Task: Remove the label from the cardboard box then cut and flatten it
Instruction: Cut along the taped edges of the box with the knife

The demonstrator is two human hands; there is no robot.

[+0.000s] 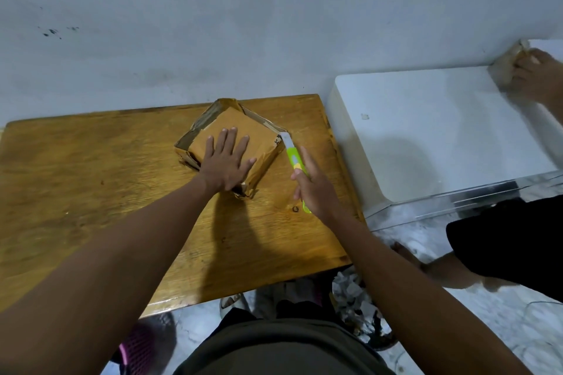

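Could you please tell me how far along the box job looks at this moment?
Mostly done: the cardboard box lies nearly flat on the wooden table, with only a small printed scrap at its right corner. In hand: the left hand presses it down while the right hand holds the green utility knife at that corner. Left: final cuts and flattening the raised edges.

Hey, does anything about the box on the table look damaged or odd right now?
Yes. The cardboard box is torn and crumpled at its near corner, below the left hand that presses it flat. The right hand holds the green cutter at its right corner.
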